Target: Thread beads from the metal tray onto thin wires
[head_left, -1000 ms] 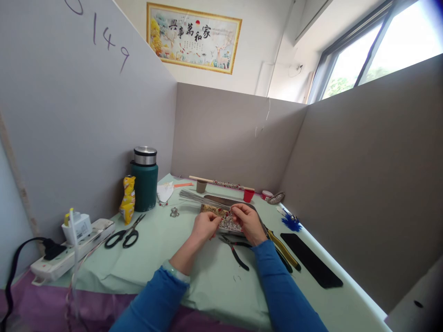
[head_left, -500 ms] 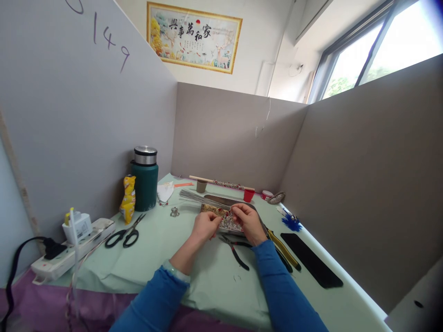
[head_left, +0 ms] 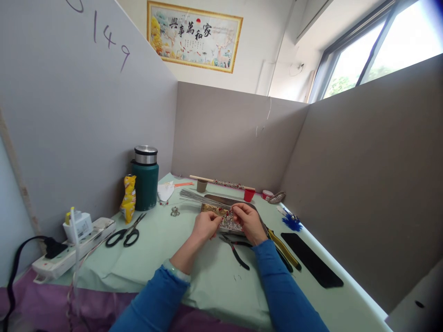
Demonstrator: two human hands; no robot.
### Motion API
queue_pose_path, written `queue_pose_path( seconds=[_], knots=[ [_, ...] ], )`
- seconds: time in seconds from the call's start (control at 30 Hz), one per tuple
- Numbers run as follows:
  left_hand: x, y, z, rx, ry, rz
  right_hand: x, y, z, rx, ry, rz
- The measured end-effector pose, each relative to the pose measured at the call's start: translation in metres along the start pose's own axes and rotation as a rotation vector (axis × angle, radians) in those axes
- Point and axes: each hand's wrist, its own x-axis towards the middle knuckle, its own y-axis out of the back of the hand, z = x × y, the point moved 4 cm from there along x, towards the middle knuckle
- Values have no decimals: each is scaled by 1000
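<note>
My left hand (head_left: 207, 225) is closed in a pinch over the front left of a bead tray (head_left: 211, 209). Close by on the right, my right hand (head_left: 248, 221) pinches too, thumb and index fingertip together. Small red beads (head_left: 226, 212) show between the two sets of fingertips; what each pinch holds is too small to make out. A bundle of thin metal wires (head_left: 202, 199) slants across the tray's back left and ends near my right fingertips. Pliers with black and red handles (head_left: 238, 256) lie just below my hands.
Yellow-handled pliers (head_left: 285, 251) and a black strip (head_left: 311, 260) lie to the right. Scissors (head_left: 126, 234), a green flask (head_left: 146, 184), a yellow packet (head_left: 128, 198) and a power strip (head_left: 74, 251) are on the left. A red cup (head_left: 249, 195) stands behind the tray.
Almost nothing differs; both hands keep the same pinch in the same place. The view has shifted very slightly.
</note>
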Motion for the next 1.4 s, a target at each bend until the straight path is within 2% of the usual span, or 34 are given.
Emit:
queue_pose_path(
  seconds=[0.23,0.53,0.8,0.97,1.17,1.4],
  knots=[
    [4,-3,-6,-32,17,-12,0,-1,3,-15,-6,-11],
    [-1,-4,2,-188,12,-56,-2,-5,5,-135,8,-54],
    [-5,-4,8,-297,16,-92,-3,-7,1,-108,38,-70],
    [-6,-7,9,-356,19,-158,-5,-11,-2,-224,66,-85],
    [-10,-9,13,-585,94,-256,-6,-11,-4,-252,104,-66],
    [-10,-9,11,-641,114,-278,-7,-12,-5,-258,116,-62]
  ],
)
